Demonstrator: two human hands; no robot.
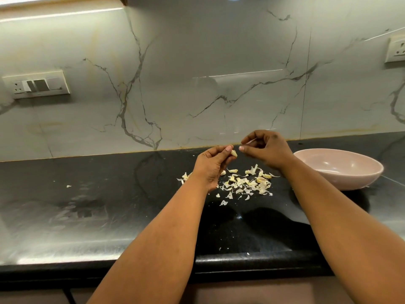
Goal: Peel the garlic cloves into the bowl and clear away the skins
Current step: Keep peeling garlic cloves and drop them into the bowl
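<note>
On our right a pink bowl point(341, 170) sits on the black counter point(87, 194), its visible inside bare. Our left hand point(213, 165) pinches a garlic clove point(234, 153); our right hand point(266, 150) pinches a skin strip point(251, 140), above scattered skins point(245, 183).

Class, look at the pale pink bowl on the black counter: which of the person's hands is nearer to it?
Right. The right hand hovers just beside the pale pink bowl's left rim, pinching a skin; the left hand, holding a garlic clove, is farther left.
</note>
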